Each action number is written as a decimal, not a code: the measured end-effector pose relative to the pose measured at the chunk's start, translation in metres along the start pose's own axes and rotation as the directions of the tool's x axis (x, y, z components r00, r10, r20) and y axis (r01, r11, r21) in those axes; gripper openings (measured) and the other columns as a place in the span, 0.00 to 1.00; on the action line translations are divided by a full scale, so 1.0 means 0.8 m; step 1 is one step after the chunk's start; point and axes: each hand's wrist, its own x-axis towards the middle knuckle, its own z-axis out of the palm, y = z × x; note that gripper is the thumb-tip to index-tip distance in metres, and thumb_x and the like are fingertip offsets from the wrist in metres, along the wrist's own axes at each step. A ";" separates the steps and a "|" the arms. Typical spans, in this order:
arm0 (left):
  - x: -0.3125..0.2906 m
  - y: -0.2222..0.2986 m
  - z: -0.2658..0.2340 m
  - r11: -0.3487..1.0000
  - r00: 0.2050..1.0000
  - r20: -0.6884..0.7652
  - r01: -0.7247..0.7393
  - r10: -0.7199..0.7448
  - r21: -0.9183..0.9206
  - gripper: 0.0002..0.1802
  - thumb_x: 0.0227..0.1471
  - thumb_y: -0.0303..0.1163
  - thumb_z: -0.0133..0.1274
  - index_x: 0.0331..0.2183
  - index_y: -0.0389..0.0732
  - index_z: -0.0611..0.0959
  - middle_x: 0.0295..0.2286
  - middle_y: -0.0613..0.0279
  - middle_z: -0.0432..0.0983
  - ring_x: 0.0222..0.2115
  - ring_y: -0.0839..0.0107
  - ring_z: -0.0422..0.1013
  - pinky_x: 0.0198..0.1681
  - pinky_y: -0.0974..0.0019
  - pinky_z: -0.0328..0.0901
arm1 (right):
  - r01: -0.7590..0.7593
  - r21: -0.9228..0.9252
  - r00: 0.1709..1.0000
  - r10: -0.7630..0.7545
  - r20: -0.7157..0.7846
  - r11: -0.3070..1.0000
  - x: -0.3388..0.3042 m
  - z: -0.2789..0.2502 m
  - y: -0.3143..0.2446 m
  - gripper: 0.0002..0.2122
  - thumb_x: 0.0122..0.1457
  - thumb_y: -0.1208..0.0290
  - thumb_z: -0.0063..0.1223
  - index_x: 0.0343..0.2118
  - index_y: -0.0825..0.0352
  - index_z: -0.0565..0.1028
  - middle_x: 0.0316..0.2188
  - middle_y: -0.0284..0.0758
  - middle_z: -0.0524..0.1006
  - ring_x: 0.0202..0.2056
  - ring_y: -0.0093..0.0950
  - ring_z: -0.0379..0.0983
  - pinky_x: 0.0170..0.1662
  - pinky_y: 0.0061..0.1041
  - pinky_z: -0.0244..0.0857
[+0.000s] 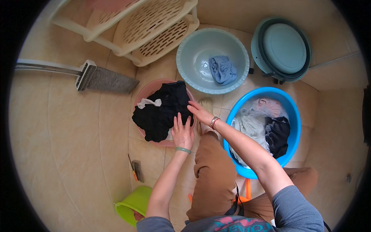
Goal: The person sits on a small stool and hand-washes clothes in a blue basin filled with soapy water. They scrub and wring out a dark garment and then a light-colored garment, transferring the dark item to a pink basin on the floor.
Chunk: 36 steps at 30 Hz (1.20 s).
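Black clothes (160, 110) lie heaped over a pink basin (146, 92), with a small white cloth (149, 103) on top. My left hand (182, 133), a green bangle at its wrist, rests at the heap's near edge with fingers spread. Reaching across from the right, my right hand (201, 112) has its fingers stretched out and touches the heap's right side. Neither hand grips anything. Beside my right forearm, a blue basin (297, 127) holds sudsy water with white, pink and dark clothes (277, 135).
A pale green basin (181, 63) at the back holds a blue cloth (223, 70). Right of it stands a round grey-green tub (284, 48). A cream rack (154, 31), a flat mop (110, 80), a small brush (137, 171) and a lime green bucket (133, 203) are along the left.
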 end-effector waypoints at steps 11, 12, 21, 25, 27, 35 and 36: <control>0.079 0.041 -0.052 0.755 0.986 0.162 0.078 0.037 -0.651 0.12 0.54 0.31 0.53 0.40 0.38 0.82 0.35 0.55 0.80 0.36 0.71 0.75 0.41 0.68 0.68 | -0.192 0.348 0.975 0.139 0.172 0.918 -0.111 -0.100 -0.075 0.30 0.61 0.40 0.38 0.55 0.62 0.70 0.53 0.36 0.71 0.52 0.29 0.68 0.54 0.32 0.61; 0.091 0.047 -0.066 0.755 0.988 0.114 -0.006 0.107 -0.656 0.12 0.55 0.32 0.52 0.40 0.38 0.82 0.32 0.62 0.80 0.33 0.79 0.72 0.37 0.72 0.68 | -0.146 0.341 0.984 0.102 0.143 0.929 -0.131 -0.118 -0.084 0.27 0.62 0.44 0.40 0.51 0.64 0.73 0.48 0.34 0.76 0.46 0.26 0.73 0.50 0.27 0.65; 0.148 0.276 -0.133 0.803 0.665 0.628 0.070 0.404 -0.591 0.20 0.56 0.39 0.50 0.49 0.43 0.76 0.41 0.60 0.75 0.38 0.70 0.73 0.28 0.67 0.73 | -0.321 0.257 0.855 0.395 -0.336 0.912 -0.316 -0.298 0.096 0.16 0.60 0.64 0.51 0.50 0.60 0.74 0.44 0.29 0.77 0.41 0.20 0.73 0.38 0.22 0.68; 0.143 0.314 -0.034 0.838 0.623 0.623 -0.099 0.472 -0.536 0.19 0.55 0.38 0.52 0.48 0.45 0.77 0.38 0.62 0.77 0.36 0.71 0.72 0.29 0.67 0.72 | -0.317 0.160 0.814 0.355 -0.459 0.935 -0.324 -0.254 0.165 0.31 0.50 0.64 0.62 0.59 0.61 0.65 0.50 0.37 0.73 0.43 0.27 0.72 0.45 0.26 0.68; 0.120 0.341 0.007 0.822 0.584 0.708 0.119 0.396 -0.557 0.18 0.55 0.39 0.53 0.47 0.46 0.78 0.39 0.63 0.77 0.36 0.72 0.72 0.28 0.67 0.71 | -0.240 0.016 0.816 0.211 -0.538 0.971 -0.318 -0.239 0.185 0.42 0.46 0.62 0.64 0.63 0.63 0.54 0.61 0.42 0.58 0.55 0.35 0.64 0.54 0.28 0.62; 0.029 0.267 0.135 0.930 0.825 0.522 -0.011 0.216 -0.367 0.30 0.51 0.42 0.55 0.55 0.47 0.70 0.51 0.43 0.68 0.54 0.54 0.63 0.56 0.59 0.59 | -0.500 -0.197 0.752 0.310 -0.582 0.843 -0.299 -0.174 0.185 0.20 0.50 0.56 0.57 0.37 0.71 0.75 0.33 0.52 0.77 0.40 0.47 0.74 0.46 0.39 0.67; 0.022 0.259 0.139 0.946 0.829 0.531 0.004 0.178 -0.323 0.32 0.50 0.45 0.55 0.56 0.48 0.69 0.54 0.43 0.64 0.56 0.52 0.60 0.58 0.58 0.56 | -0.484 -0.226 0.775 0.294 -0.559 0.845 -0.313 -0.168 0.177 0.16 0.53 0.60 0.53 0.34 0.71 0.75 0.34 0.52 0.77 0.39 0.48 0.74 0.44 0.42 0.67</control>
